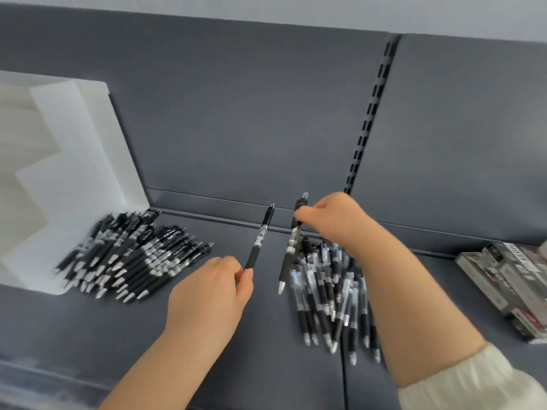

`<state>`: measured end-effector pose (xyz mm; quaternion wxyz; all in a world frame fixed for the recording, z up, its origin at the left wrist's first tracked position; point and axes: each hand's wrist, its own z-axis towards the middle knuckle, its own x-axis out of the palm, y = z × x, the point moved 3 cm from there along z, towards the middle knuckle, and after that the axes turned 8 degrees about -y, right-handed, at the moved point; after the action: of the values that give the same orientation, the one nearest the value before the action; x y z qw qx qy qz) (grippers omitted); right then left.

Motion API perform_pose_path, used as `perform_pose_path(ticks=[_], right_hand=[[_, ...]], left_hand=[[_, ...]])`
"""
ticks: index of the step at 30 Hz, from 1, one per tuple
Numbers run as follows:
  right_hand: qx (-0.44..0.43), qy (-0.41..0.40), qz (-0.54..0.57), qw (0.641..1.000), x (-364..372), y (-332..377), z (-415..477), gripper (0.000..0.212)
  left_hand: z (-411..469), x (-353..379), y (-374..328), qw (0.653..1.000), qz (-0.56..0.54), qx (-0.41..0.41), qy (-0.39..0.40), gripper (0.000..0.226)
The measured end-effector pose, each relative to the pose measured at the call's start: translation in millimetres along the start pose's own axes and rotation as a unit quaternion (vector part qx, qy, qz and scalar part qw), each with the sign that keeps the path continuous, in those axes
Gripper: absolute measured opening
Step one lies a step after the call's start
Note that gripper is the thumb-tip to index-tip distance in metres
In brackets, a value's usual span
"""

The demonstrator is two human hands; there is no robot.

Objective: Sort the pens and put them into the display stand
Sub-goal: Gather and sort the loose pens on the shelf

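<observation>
pens (pixel 331 297) lie in two piles on the shelf (pixel 266 350). left hand (pixel 210 294) pinches one pen (pixel 260 238) by its end, right hand (pixel 334 220) holds another pen (pixel 291 247). that tiny pinch could let it drop.

Left grip (pixel 210 292) pinches; right grip (pixel 334 218) (blurred) seemingly pinches too.

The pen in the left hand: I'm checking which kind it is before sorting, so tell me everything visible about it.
The pen is slim: black matt grip, clear middle with a small white label, black top with clip and silvery button. The left hand pinches its lower end, hiding the tip. It slants up and away, held above the grey shelf, touching nothing else.
</observation>
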<state>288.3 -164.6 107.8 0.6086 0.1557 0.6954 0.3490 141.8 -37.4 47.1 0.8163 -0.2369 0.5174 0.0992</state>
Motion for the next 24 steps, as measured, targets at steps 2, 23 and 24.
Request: perform_pose_path(ticks=[2,23,24], right_hand=[[-0.012,0.028,-0.003,1.0,35,23,0,0.049],[0.054,0.029,-0.029,0.998,237,130,18,0.047],[0.059,0.023,-0.027,0.998,236,127,16,0.047]], left_hand=[[3,-10,31,1.0,0.011,-0.007,-0.007,0.032],[51,-39,223,0.991,0.076,0.107,0.002,0.031],[51,-38,222,0.99,0.073,0.121,-0.011,0.029]])
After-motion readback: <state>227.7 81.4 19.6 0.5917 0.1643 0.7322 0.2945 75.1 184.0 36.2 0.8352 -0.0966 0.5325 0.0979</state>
